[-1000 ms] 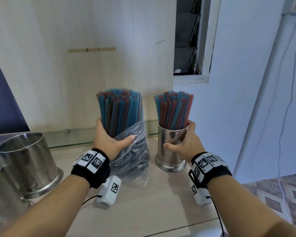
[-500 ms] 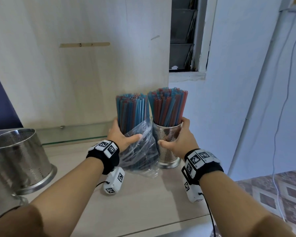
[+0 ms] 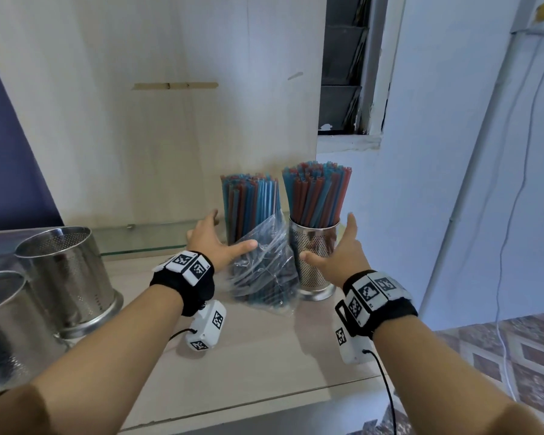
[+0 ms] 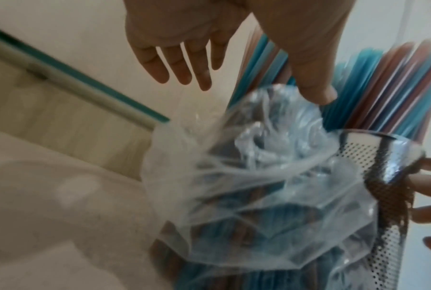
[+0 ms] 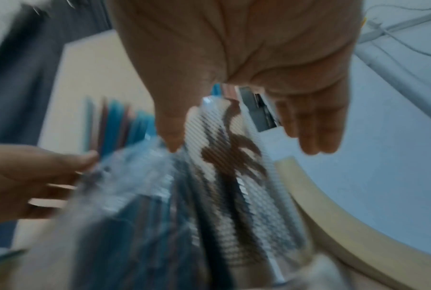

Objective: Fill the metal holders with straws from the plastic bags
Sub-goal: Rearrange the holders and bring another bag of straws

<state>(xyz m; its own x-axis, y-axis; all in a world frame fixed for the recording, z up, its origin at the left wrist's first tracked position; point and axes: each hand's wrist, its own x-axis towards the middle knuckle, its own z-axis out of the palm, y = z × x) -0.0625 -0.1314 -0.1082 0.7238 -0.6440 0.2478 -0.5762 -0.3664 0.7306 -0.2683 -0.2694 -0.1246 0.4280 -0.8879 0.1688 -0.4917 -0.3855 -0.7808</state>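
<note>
**One holder full, two waiting, a bag still packed**

I'm looking down at the table [image 3: 264,346] and here is the score. At the back, by the wall, one metal holder [image 3: 314,262] stands upright and is crammed with red and blue straws [image 3: 316,193], their tops fanning out well above the rim. That one I judge done.

Just beside it, touching on its left, stands a plastic bag [image 3: 264,274] with its own bundle of bagged straws [image 3: 248,205] upright inside, the plastic crumpled down around the lower half. Those still need to go into a holder.

Over at the left edge, well apart from the pair, sit two more holders, the nearer holder [image 3: 0,321] and the one behind it [image 3: 66,271]. The back one shows an empty inside; the front one I can only partly see, but nothing sticks out of it.

My left hand [image 3: 211,243] is beside the bag, fingers [image 4: 177,64] spread wide and straight, gripping nothing; the thumb lies at the plastic, whether touching I cannot tell. My right hand [image 3: 343,255] flanks the full holder the same way, fingers [image 5: 313,127] straight and holding nothing.

So roughly a third done, by my reckoning: the bagged bundle comes next, and at least one more holder after that, though no other bag is in view.
</note>
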